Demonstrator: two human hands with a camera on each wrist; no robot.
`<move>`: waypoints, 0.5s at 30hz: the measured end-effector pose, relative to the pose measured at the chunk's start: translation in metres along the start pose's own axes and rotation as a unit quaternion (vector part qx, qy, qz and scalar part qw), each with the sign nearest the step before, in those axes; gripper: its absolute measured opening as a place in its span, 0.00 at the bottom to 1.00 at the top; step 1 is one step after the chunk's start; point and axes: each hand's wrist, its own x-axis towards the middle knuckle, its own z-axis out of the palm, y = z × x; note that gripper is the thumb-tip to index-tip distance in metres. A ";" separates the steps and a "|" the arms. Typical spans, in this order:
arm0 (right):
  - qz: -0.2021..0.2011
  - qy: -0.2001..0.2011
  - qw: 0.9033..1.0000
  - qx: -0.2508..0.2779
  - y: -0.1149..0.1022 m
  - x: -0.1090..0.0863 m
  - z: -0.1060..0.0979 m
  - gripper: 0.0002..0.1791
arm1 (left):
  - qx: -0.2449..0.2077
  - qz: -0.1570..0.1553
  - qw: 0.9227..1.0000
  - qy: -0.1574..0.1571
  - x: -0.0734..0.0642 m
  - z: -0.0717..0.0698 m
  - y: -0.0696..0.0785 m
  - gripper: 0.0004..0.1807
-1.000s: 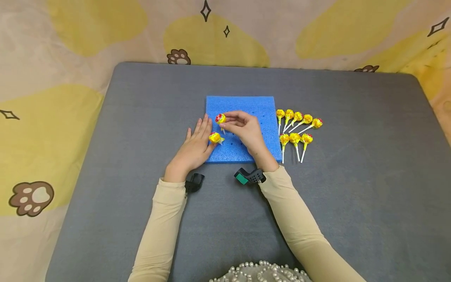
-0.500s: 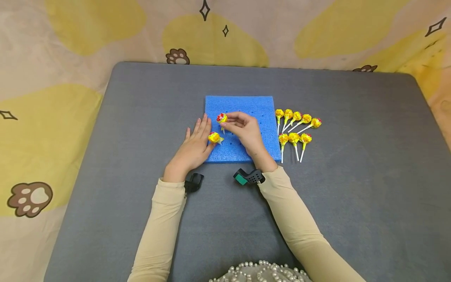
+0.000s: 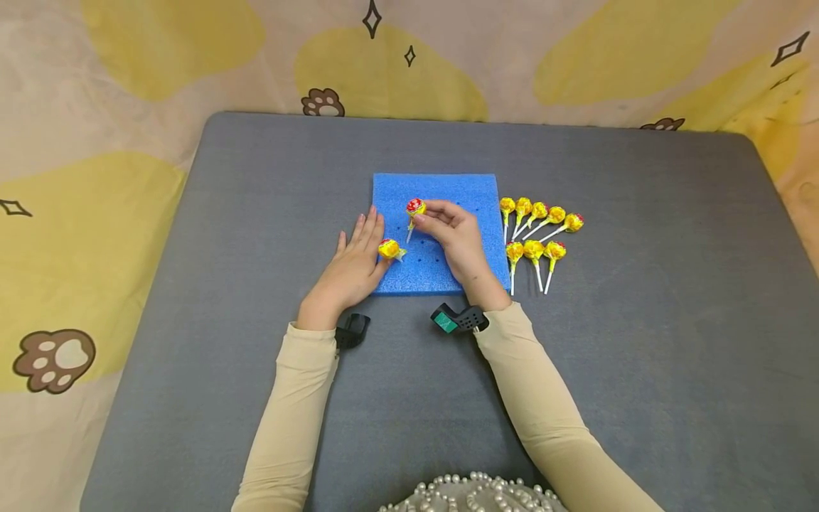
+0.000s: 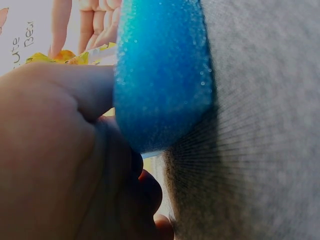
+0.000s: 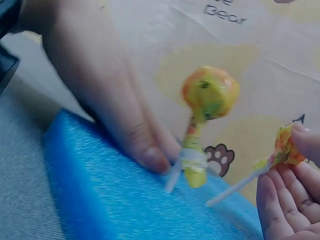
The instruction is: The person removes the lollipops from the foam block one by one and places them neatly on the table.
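Note:
In the head view my right hand (image 3: 457, 235) pinches a lollipop (image 3: 416, 207) by its red and yellow wrapped head, over the blue foam block (image 3: 441, 186). Its white stick points down at the foam in the right wrist view, where my right fingers (image 5: 295, 205) show at the edge. A second lollipop (image 5: 211, 94) stands upright at the foam's left side, beside my left thumb. My left hand (image 3: 352, 267) rests along the block's left edge with straight fingers, thumb over the top. The left wrist view shows that thumb (image 4: 90, 85) against the foam (image 4: 162, 75).
Small holes dot the top of the foam. Right of it, several wrapped lollipops (image 3: 534, 250) lie in two rows on the grey table (image 3: 640, 320). A patterned cloth (image 3: 409, 78) hangs behind the table. Each wrist carries a black camera mount (image 3: 459, 318).
My right hand has moved right and slightly away from me with the lollipop, whose stick now shows more of its length. My left hand and the other lollipops have stayed put.

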 end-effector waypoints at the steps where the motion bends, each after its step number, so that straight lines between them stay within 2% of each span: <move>1: 0.002 0.001 1.000 0.025 -0.001 0.000 -0.001 0.09 | 0.001 0.000 1.000 0.000 0.000 0.000 0.000 0.38; 3: 0.008 0.002 0.997 0.072 -0.002 0.001 -0.003 0.12 | 0.003 0.001 1.000 0.001 0.000 0.000 0.000 0.38; 6: 0.015 0.000 0.993 0.114 -0.004 0.001 -0.005 0.16 | 0.005 0.001 1.000 0.001 0.000 0.000 -0.001 0.38; 15: 0.021 -0.016 0.987 0.160 -0.006 -0.007 -0.011 0.18 | 0.004 0.008 1.000 0.001 -0.001 -0.001 -0.001 0.38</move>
